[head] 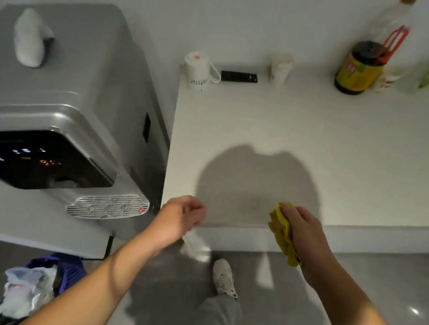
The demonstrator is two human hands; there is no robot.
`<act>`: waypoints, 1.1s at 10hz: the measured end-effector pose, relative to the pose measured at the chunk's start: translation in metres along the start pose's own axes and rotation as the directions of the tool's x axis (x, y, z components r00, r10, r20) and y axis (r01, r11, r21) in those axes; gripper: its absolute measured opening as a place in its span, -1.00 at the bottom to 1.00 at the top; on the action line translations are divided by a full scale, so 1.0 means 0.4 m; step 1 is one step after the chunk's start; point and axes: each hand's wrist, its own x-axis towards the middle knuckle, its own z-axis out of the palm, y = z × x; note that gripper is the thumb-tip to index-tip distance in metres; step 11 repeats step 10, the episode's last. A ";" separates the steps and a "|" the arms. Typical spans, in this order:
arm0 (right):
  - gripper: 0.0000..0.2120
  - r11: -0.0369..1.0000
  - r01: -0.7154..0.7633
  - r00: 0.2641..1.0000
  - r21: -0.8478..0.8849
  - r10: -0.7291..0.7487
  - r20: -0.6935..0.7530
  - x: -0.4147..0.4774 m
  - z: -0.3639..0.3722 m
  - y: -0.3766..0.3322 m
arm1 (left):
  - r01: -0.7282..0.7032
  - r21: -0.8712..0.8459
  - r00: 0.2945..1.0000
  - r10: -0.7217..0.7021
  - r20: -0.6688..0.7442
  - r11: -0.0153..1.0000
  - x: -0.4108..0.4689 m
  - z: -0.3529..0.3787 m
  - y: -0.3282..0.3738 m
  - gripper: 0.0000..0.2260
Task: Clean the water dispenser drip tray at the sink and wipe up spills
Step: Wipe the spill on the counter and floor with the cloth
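Right hand (301,228) grips a bunched yellow cloth (281,232) at the white counter's (319,137) front edge, cloth under the palm and hanging off. Left hand (182,216) loosely curled, empty, beside the silver water dispenser (61,105); drip tray (108,207) just left of it.

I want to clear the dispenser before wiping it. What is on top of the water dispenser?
On top of the water dispenser, a white rolled cloth-like bundle lies near the back left. Nothing else shows there. What is under the bundle cannot be seen.
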 end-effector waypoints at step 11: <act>-0.47 0.312 0.439 0.898 -0.842 -0.142 0.416 0.604 -0.298 -0.205 | -0.088 0.575 0.996 0.062 0.064 0.814 0.368 0.194 0.236 -0.59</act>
